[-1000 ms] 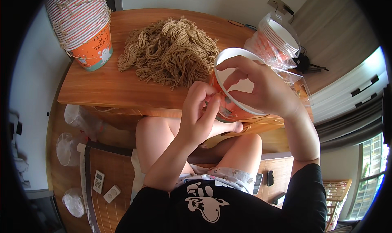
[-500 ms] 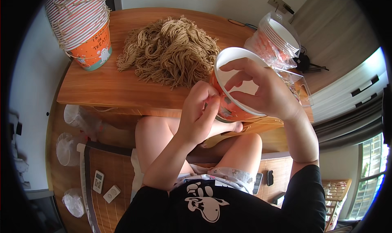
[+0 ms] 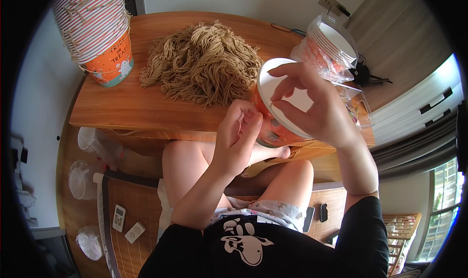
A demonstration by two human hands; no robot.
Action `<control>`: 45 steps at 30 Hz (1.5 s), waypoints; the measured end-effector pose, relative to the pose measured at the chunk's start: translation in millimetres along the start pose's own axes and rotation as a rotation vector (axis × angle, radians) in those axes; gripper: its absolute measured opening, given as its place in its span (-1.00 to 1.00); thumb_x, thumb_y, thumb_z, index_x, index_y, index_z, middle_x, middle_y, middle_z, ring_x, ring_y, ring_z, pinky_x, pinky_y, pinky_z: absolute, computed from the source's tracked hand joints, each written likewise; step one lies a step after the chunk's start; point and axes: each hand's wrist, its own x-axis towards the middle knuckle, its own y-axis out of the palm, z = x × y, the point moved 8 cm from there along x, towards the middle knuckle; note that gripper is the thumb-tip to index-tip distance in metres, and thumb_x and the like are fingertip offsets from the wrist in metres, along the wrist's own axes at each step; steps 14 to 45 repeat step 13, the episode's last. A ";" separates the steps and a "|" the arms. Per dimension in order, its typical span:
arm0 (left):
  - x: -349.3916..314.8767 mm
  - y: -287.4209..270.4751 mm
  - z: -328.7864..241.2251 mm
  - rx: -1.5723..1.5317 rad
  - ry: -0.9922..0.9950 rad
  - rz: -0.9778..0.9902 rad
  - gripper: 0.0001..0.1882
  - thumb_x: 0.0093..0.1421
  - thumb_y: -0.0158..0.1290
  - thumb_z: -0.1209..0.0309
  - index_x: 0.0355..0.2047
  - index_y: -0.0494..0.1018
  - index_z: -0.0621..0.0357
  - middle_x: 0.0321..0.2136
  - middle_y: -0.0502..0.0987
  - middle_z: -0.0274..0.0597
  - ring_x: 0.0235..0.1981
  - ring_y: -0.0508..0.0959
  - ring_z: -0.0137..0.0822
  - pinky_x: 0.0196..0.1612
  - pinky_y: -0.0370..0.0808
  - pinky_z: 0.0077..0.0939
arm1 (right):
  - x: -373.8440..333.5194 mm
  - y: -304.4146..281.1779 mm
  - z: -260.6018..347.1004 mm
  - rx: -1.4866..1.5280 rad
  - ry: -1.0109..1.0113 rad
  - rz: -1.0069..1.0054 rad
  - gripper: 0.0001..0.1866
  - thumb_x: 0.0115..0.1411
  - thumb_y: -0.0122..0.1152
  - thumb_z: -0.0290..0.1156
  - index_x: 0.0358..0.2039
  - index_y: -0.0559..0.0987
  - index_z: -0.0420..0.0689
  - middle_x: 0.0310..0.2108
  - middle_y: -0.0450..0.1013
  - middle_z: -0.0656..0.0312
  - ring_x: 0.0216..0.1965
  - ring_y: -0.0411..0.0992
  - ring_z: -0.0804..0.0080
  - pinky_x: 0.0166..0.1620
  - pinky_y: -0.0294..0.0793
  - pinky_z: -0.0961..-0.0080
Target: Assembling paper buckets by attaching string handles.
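Note:
An orange paper bucket [image 3: 275,131] with a white rim and pale inside is tilted at the desk's front edge, its mouth facing up and right. My left hand [image 3: 238,136] is closed against its outer wall, thumb and forefinger pressed to the side just below the rim. My right hand [image 3: 324,107] reaches over the mouth with bent fingers. Its thumb and a fingertip meet near the inner wall, on something too small to make out. Left of the bucket lies a large heap of tan cords [image 3: 202,63].
A tall stack of striped and orange buckets [image 3: 97,39] stands at the desk's left end. Plastic-wrapped buckets [image 3: 329,49] and a clear tray [image 3: 358,105] are at the right. Below left are a remote control [image 3: 118,218] and several clear plastic bags [image 3: 90,242].
My right hand has shifted slightly, and its thumb and fingertip have come together inside the bucket. The bucket has turned a little. My left hand remains at its outer side.

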 end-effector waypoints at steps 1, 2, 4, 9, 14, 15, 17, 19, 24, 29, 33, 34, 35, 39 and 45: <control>-1.6 2.5 -2.0 -0.091 0.014 -0.018 -0.88 0.43 0.01 0.42 -0.22 0.38 0.22 -0.25 0.47 -0.27 -0.28 0.41 -0.54 -0.19 0.37 -0.59 | -4.3 -5.7 6.3 0.014 0.014 -0.080 -0.52 0.09 0.37 -0.55 0.06 0.53 -0.08 -0.37 0.58 0.26 -0.23 0.56 0.23 -0.11 0.54 0.33; -2.5 3.3 -4.4 -0.183 0.027 -0.036 -0.88 0.45 0.01 0.41 -0.19 0.38 0.20 -0.23 0.49 -0.27 -0.25 0.43 -0.56 -0.16 0.38 -0.62 | -10.0 -10.5 11.3 0.027 0.029 -0.161 -0.52 0.08 0.38 -0.56 0.06 0.52 -0.10 -0.36 0.57 0.26 -0.23 0.55 0.24 -0.12 0.53 0.33; -2.8 7.5 -10.9 -0.207 0.016 -0.006 -0.89 0.46 -0.02 0.40 -0.18 0.38 0.18 -0.24 0.51 -0.31 -0.26 0.43 -0.58 -0.18 0.37 -0.64 | -26.8 -8.0 17.6 0.008 0.048 -0.250 -0.48 0.04 0.41 -0.57 0.05 0.53 -0.09 -0.35 0.57 0.32 -0.23 0.52 0.25 -0.06 0.48 0.31; -2.8 7.2 -5.6 -0.194 -0.032 0.159 -0.91 0.45 0.01 0.46 -0.14 0.45 0.23 -0.22 0.57 -0.28 -0.14 0.51 -0.58 -0.07 0.43 -0.67 | -72.3 8.7 47.5 -0.421 -0.197 -0.545 -0.49 -0.07 0.50 -0.54 -0.04 0.59 -0.05 -0.26 0.59 0.50 -0.24 0.47 0.44 -0.08 0.30 0.37; -4.8 14.8 5.5 -0.007 -0.166 0.284 -0.82 0.43 0.07 0.41 -0.05 0.50 0.23 -0.20 0.61 -0.26 -0.16 0.52 -0.63 -0.11 0.42 -0.73 | -100.4 30.9 40.7 -0.519 -0.178 -0.679 -0.49 -0.01 0.53 -0.45 0.00 0.61 0.02 -0.24 0.63 0.47 -0.20 0.50 0.49 -0.01 0.21 0.34; -4.8 14.8 5.5 -0.007 -0.166 0.284 -0.82 0.43 0.07 0.41 -0.05 0.50 0.23 -0.20 0.61 -0.26 -0.16 0.52 -0.63 -0.11 0.42 -0.73 | -100.4 30.9 40.7 -0.519 -0.178 -0.679 -0.49 -0.01 0.53 -0.45 0.00 0.61 0.02 -0.24 0.63 0.47 -0.20 0.50 0.49 -0.01 0.21 0.34; -4.8 14.8 5.5 -0.007 -0.166 0.284 -0.82 0.43 0.07 0.41 -0.05 0.50 0.23 -0.20 0.61 -0.26 -0.16 0.52 -0.63 -0.11 0.42 -0.73 | -100.4 30.9 40.7 -0.519 -0.178 -0.679 -0.49 -0.01 0.53 -0.45 0.00 0.61 0.02 -0.24 0.63 0.47 -0.20 0.50 0.49 -0.01 0.21 0.34; -4.8 14.8 5.5 -0.007 -0.166 0.284 -0.82 0.43 0.07 0.41 -0.05 0.50 0.23 -0.20 0.61 -0.26 -0.16 0.52 -0.63 -0.11 0.42 -0.73 | -100.4 30.9 40.7 -0.519 -0.178 -0.679 -0.49 -0.01 0.53 -0.45 0.00 0.61 0.02 -0.24 0.63 0.47 -0.20 0.50 0.49 -0.01 0.21 0.34; -4.8 14.8 5.5 -0.007 -0.166 0.284 -0.82 0.43 0.07 0.41 -0.05 0.50 0.23 -0.20 0.61 -0.26 -0.16 0.52 -0.63 -0.11 0.42 -0.73 | -100.4 30.9 40.7 -0.519 -0.178 -0.679 -0.49 -0.01 0.53 -0.45 0.00 0.61 0.02 -0.24 0.63 0.47 -0.20 0.50 0.49 -0.01 0.21 0.34; -4.8 14.8 5.5 -0.007 -0.166 0.284 -0.82 0.43 0.07 0.41 -0.05 0.50 0.23 -0.20 0.61 -0.26 -0.16 0.52 -0.63 -0.11 0.42 -0.73 | -100.4 30.9 40.7 -0.519 -0.178 -0.679 -0.49 -0.01 0.53 -0.45 0.00 0.61 0.02 -0.24 0.63 0.47 -0.20 0.50 0.49 -0.01 0.21 0.34; -4.8 14.8 5.5 -0.007 -0.166 0.284 -0.82 0.43 0.07 0.41 -0.05 0.50 0.23 -0.20 0.61 -0.26 -0.16 0.52 -0.63 -0.11 0.42 -0.73 | -100.4 30.9 40.7 -0.519 -0.178 -0.679 -0.49 -0.01 0.53 -0.45 0.00 0.61 0.02 -0.24 0.63 0.47 -0.20 0.50 0.49 -0.01 0.21 0.34; -4.8 14.8 5.5 -0.007 -0.166 0.284 -0.82 0.43 0.07 0.41 -0.05 0.50 0.23 -0.20 0.61 -0.26 -0.16 0.52 -0.63 -0.11 0.42 -0.73 | -100.4 30.9 40.7 -0.519 -0.178 -0.679 -0.49 -0.01 0.53 -0.45 0.00 0.61 0.02 -0.24 0.63 0.47 -0.20 0.50 0.49 -0.01 0.21 0.34; -4.8 14.8 5.5 -0.007 -0.166 0.284 -0.82 0.43 0.07 0.41 -0.05 0.50 0.23 -0.20 0.61 -0.26 -0.16 0.52 -0.63 -0.11 0.42 -0.73 | -100.4 30.9 40.7 -0.519 -0.178 -0.679 -0.49 -0.01 0.53 -0.45 0.00 0.61 0.02 -0.24 0.63 0.47 -0.20 0.50 0.49 -0.01 0.21 0.34; -4.8 14.8 5.5 -0.007 -0.166 0.284 -0.82 0.43 0.07 0.41 -0.05 0.50 0.23 -0.20 0.61 -0.26 -0.16 0.52 -0.63 -0.11 0.42 -0.73 | -100.4 30.9 40.7 -0.519 -0.178 -0.679 -0.49 -0.01 0.53 -0.45 0.00 0.61 0.02 -0.24 0.63 0.47 -0.20 0.50 0.49 -0.01 0.21 0.34; -4.8 14.8 5.5 -0.007 -0.166 0.284 -0.82 0.43 0.07 0.41 -0.05 0.50 0.23 -0.20 0.61 -0.26 -0.16 0.52 -0.63 -0.11 0.42 -0.73 | -100.4 30.9 40.7 -0.519 -0.178 -0.679 -0.49 -0.01 0.53 -0.45 0.00 0.61 0.02 -0.24 0.63 0.47 -0.20 0.50 0.49 -0.01 0.21 0.34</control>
